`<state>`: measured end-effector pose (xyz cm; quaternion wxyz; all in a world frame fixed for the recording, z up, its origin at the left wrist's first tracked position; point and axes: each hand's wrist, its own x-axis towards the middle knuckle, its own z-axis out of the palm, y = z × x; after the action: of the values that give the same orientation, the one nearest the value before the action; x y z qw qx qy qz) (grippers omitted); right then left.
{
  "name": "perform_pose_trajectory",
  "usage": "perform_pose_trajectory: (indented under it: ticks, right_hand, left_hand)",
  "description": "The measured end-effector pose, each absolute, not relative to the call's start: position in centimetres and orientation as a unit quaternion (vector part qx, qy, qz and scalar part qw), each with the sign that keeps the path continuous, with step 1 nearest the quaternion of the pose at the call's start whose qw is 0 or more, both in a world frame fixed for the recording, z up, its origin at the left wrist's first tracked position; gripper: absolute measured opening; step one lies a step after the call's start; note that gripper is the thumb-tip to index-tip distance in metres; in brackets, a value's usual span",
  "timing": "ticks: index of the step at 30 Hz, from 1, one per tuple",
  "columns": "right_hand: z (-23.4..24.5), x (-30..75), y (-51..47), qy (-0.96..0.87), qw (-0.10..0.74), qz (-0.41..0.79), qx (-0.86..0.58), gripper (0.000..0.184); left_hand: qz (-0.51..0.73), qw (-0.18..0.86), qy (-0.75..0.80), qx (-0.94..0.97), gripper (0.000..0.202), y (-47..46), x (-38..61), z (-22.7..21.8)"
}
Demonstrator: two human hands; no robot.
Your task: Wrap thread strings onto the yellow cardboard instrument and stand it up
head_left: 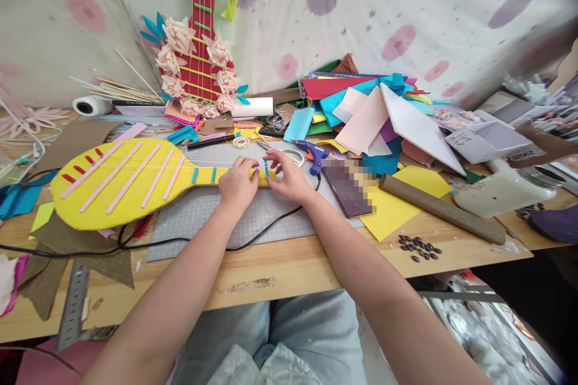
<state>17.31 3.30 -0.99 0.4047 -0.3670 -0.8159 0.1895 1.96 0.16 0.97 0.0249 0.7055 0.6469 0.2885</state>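
A yellow paper-covered lute-shaped instrument model [112, 183] lies on the grey cutting mat [253, 225], its neck pointing right. Pink strips cross its body, and short blue strips cross the neck. My left hand [239, 181] is closed over the neck, fingers curled against it. At the neck's far end, my right hand [288, 175] pinches a small blue strip [266, 167] across the yellow surface between thumb and fingers. Just behind the right hand are a pair of scissors [295, 156] and a blue hot glue gun [313, 155].
A red instrument model with paper flowers [201, 66] leans at the back. Coloured paper sheets [361, 114] pile behind the mat. To the right lie a phone [345, 189], a brown rod [440, 207] and dark seeds [419, 248]. A black cable [253, 240] crosses the mat.
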Motion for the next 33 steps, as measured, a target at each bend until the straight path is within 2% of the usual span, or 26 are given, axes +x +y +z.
perform_pose_trajectory:
  ticks: [10, 19, 27, 33]
  right_hand:
    - [-1.3, 17.2, 3.3, -0.820, 0.408, 0.205, -0.346, 0.051]
    - [-0.5, 17.0, 2.7, -0.834, 0.356, 0.186, -0.378, 0.038]
    - [0.3, 16.8, 2.4, -0.833, 0.347, 0.094, -0.421, 0.011]
    - [0.3, 16.7, 2.4, -0.820, 0.328, 0.117, -0.455, 0.012]
  left_hand:
    - [0.247, 0.031, 0.645, 0.722, 0.016, 0.4, 2.2, 0.5]
    - [0.245, 0.016, 0.639, 0.729, 0.016, 0.5, 2.1, 0.2]
    - [0.228, 0.001, 0.633, 0.739, 0.018, 0.6, 2.0, 0.1]
    - [0.225, -0.014, 0.631, 0.743, 0.018, 0.6, 2.1, 0.0]
